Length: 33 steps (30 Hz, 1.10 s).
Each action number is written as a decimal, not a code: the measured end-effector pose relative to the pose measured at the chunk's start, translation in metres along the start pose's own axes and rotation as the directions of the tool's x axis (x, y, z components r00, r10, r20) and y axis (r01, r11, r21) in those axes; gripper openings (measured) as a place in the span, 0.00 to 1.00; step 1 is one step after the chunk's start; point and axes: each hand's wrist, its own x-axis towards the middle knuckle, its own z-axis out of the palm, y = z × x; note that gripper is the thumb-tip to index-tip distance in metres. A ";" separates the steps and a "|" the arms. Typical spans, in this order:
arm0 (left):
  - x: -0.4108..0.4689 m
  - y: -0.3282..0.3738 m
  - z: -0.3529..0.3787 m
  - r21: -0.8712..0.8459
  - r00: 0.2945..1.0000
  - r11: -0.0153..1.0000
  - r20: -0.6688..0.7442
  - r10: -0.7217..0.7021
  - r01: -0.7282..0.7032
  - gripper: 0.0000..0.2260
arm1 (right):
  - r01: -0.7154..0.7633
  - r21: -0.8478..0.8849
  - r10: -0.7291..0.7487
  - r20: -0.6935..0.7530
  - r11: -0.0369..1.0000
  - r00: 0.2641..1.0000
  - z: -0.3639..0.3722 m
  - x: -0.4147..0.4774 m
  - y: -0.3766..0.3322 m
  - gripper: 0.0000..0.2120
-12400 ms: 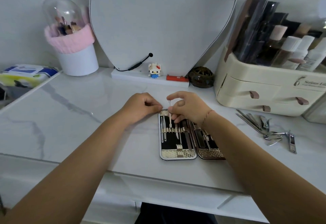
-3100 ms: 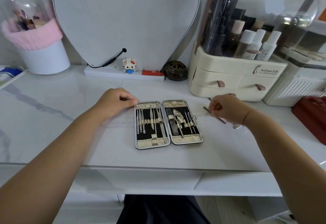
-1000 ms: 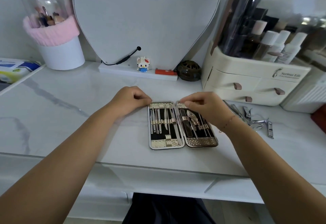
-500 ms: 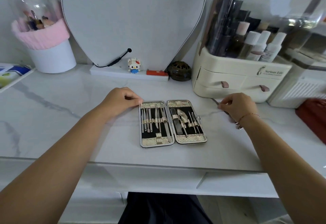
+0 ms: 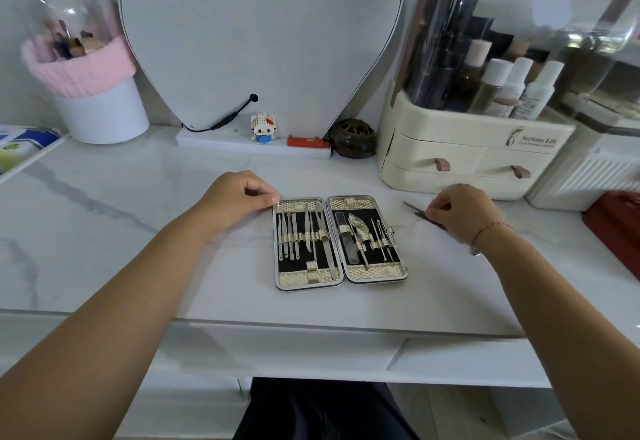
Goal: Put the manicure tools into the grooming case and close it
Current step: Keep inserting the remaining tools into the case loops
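Moved off the grooming case (image 5: 375, 271), our right hand (image 5: 460, 212) now pinches a slim tool (image 5: 415, 211) at centre right; our left hand (image 5: 239, 198) pinches the open case's upper-left corner mid-frame, steadying it for loading.

The right hand (image 5: 464, 212) hides most of the slim tool (image 5: 415, 210); the red object (image 5: 616, 231) runs off the edge.

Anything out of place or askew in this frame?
In the left half of the grooming case, the long tool slants toward the hinge while its neighbours sit straight in their loops. Nothing spilled or damaged; the right hand pinches one loose tool beside the case.
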 end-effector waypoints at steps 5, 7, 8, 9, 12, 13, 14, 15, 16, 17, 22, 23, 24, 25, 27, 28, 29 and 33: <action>0.000 -0.001 0.001 -0.012 1.000 1.000 -0.008 0.001 -0.002 0.04 | 0.090 0.160 -0.077 -0.089 0.983 0.993 -0.003 -0.003 -0.015 0.05; 0.000 0.000 0.001 -0.017 1.000 1.000 -0.008 -0.005 0.005 0.04 | 0.141 0.401 -0.139 -0.035 0.905 0.990 -0.002 -0.007 -0.032 0.03; 0.000 0.000 0.000 -0.013 1.000 1.000 -0.007 -0.005 0.005 0.03 | 0.138 0.529 -0.177 0.024 0.837 0.984 -0.001 -0.010 -0.042 0.04; 0.000 0.000 0.000 -0.007 1.000 1.000 -0.003 -0.003 0.003 0.03 | 0.120 0.626 -0.223 0.087 0.771 0.971 0.001 -0.013 -0.053 0.08; 0.001 0.001 -0.001 0.019 1.000 1.000 0.001 -0.005 0.005 0.03 | 0.055 0.766 -0.347 0.225 0.640 0.911 0.009 -0.018 -0.088 0.21; 0.001 0.001 -0.001 0.023 1.000 1.000 0.001 -0.007 0.007 0.02 | 0.049 0.781 -0.376 0.244 0.622 0.894 0.012 -0.019 -0.100 0.22; 0.001 0.001 -0.001 0.025 1.000 1.000 0.002 -0.009 0.009 0.02 | 0.048 0.787 -0.396 0.256 0.615 0.882 0.015 -0.019 -0.111 0.21; 0.001 0.001 -0.001 0.027 1.000 1.000 0.003 -0.007 0.007 0.02 | 0.050 0.786 -0.406 0.263 0.616 0.875 0.019 -0.018 -0.121 0.19; 0.002 0.001 -0.001 0.030 1.000 1.000 0.001 -0.005 0.005 0.01 | 0.054 0.782 -0.410 0.265 0.621 0.873 0.023 -0.016 -0.130 0.18; 0.002 0.001 0.000 0.036 1.000 0.999 0.000 -0.003 0.003 0.01 | 0.067 0.768 -0.407 0.261 0.637 0.875 0.027 -0.014 -0.138 0.18; 0.002 0.000 -0.001 0.028 1.000 1.000 0.002 0.001 -0.001 0.02 | 0.239 0.583 -0.413 0.186 0.777 0.892 0.042 -0.002 -0.156 0.12; 0.002 0.000 -0.001 0.027 1.000 1.000 0.004 0.001 -0.001 0.02 | 0.247 0.569 -0.415 0.185 0.785 0.891 0.044 0.000 -0.156 0.11; 0.002 0.000 -0.001 0.031 1.000 1.000 0.007 0.000 -0.001 0.03 | 0.250 0.562 -0.416 0.188 0.789 0.890 0.045 0.001 -0.156 0.11; 0.002 0.000 -0.001 0.033 1.000 0.999 0.010 0.000 -0.001 0.03 | 0.248 0.558 -0.416 0.197 0.792 0.888 0.045 0.002 -0.156 0.11; 0.003 0.000 -0.001 0.031 1.000 1.000 0.014 0.000 0.000 0.04 | 0.249 0.554 -0.427 0.217 0.794 0.878 0.045 0.003 -0.155 0.11; 0.003 -0.001 -0.001 0.033 1.000 0.999 0.016 0.001 -0.001 0.04 | 0.261 0.541 -0.433 0.219 0.800 0.874 0.045 0.004 -0.155 0.11; 0.003 -0.001 -0.001 0.041 1.000 0.999 0.017 0.003 -0.004 0.04 | 0.276 0.519 -0.436 0.215 0.809 0.874 0.044 0.004 -0.155 0.10; 0.004 -0.001 -0.001 0.046 1.000 0.999 0.020 0.006 -0.007 0.04 | 0.292 0.459 -0.431 0.232 0.839 0.872 0.044 0.004 -0.153 0.06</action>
